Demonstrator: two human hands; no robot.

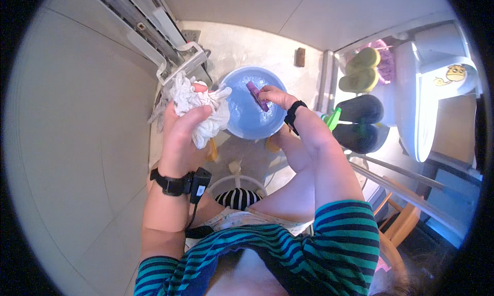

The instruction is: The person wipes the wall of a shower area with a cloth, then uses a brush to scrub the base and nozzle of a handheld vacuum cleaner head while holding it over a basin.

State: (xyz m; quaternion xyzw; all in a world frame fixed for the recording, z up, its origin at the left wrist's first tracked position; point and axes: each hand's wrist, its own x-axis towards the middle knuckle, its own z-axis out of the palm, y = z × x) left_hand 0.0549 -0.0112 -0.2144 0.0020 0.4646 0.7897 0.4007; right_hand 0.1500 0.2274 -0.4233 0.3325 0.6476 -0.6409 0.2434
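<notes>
My left hand (181,125) is closed round a bunched white cloth (205,134), held up beside the left rim of a blue basin (237,129). Loose folds of the cloth hang past my fingers. Over the basin, my right hand (278,97) pinches a narrow purple brush (252,89) by its side. The brush tilts across the middle of the basin, and its bristles cannot be made out. Rippled water with bright glints shows beneath it. The basin stands on the floor in front of my knees.
A metal-framed door track (139,24) with a white bracket (186,64) stands close at left. At right are yellow-green slippers (360,79), dark slippers (360,110), a bottle with a green nozzle (334,119) and a white toilet (414,110). A brown block (300,57) lies beyond the basin.
</notes>
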